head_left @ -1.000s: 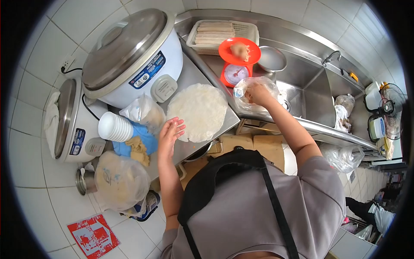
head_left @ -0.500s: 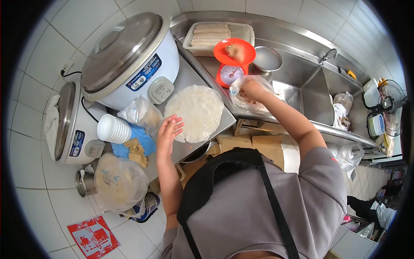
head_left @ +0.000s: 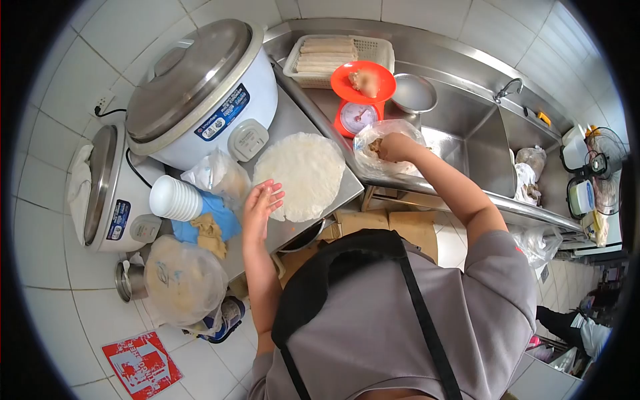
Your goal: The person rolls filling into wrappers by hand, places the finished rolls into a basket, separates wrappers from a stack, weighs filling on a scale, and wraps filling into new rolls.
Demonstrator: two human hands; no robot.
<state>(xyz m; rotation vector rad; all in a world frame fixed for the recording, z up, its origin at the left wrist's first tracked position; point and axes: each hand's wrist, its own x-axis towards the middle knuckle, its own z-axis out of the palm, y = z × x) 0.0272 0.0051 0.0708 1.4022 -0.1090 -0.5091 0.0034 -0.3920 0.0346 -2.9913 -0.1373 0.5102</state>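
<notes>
Beyond the right hand (head_left: 400,147), which is gripping brown food (head_left: 375,146), rolls (head_left: 327,55) are lying in a basket (head_left: 375,49); beside the open left hand (head_left: 257,205), a round sheet (head_left: 300,177) is lying unrolled.

A crumpled clear plastic bag (head_left: 364,160), with brown food (head_left: 375,147) seen in it, is set near the red scale (head_left: 358,118); a thin, pale round sheet (head_left: 301,177) is laid flat on the steel tabletop (head_left: 288,113).
</notes>
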